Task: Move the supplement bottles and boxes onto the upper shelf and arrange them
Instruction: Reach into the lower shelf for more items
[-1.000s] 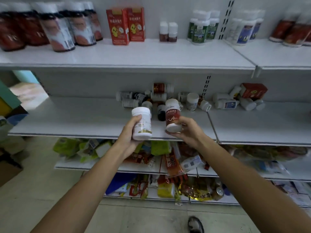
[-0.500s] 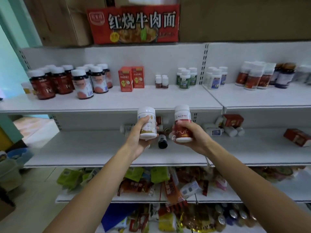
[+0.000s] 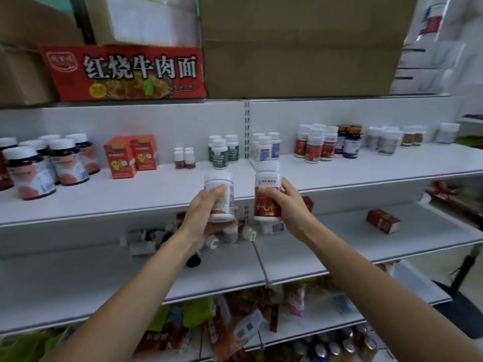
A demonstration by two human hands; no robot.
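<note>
Both hands up at the white upper shelf's [image 3: 366, 176] front edge, left hand [image 3: 202, 218] wrapped round a white-capped, pale-labelled plastic bottle [image 3: 219, 197], right hand [image 3: 286, 205] clamping a white-capped, red-labelled bottle [image 3: 268, 194], both upright, apparently ready to stand with matching stock.

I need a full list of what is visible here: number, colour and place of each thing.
dark jars: several, white caps, upper shelf, left
boxes: two, orange, right of the jars
small bottles: four, brown, upper shelf middle
green-label bottles: three, white caps, beside those
blue-label bottles: three, white, further right
red-label bottles: about four, upper shelf right
dark blue bottles: two, beside those
loose bottles: heap, mostly white, lower shelf
red box: one, lower shelf right
cartons: one red, others brown, top
snack packets: many, mixed colours, bottom shelves
white bottle: one, held up
red bottle: one, held up
left hand: grips the white bottle
right hand: grips the red bottle
</note>
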